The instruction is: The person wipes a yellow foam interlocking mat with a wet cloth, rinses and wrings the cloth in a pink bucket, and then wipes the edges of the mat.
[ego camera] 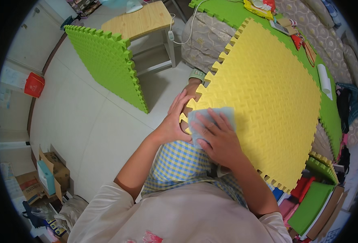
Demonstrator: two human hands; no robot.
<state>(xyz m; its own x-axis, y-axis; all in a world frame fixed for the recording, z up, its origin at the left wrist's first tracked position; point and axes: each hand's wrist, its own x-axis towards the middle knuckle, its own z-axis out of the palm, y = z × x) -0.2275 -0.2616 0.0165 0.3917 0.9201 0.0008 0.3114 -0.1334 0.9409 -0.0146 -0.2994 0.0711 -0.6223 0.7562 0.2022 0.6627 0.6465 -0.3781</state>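
Note:
A yellow interlocking foam mat (pixel 273 100) with a raised woven texture and toothed edges lies slanted across my lap. My left hand (pixel 177 120) grips its left toothed edge, thumb towards me and fingers on the far side. My right hand (pixel 220 138) presses a thin blue-grey cloth (pixel 227 114) onto the mat near that same edge, fingers spread over it. Under the mat, part of my checked garment (pixel 179 164) and one slippered foot (pixel 197 74) show.
A green foam mat (pixel 106 66) leans against a wooden-topped stool (pixel 142 18). Another green mat (pixel 330 133) lies on a patterned sofa (pixel 321 33), bearing a phone (pixel 279 27), a white roll (pixel 323 79) and a yellow packet (pixel 259 10). Cardboard boxes (pixel 56 170) stand at lower left.

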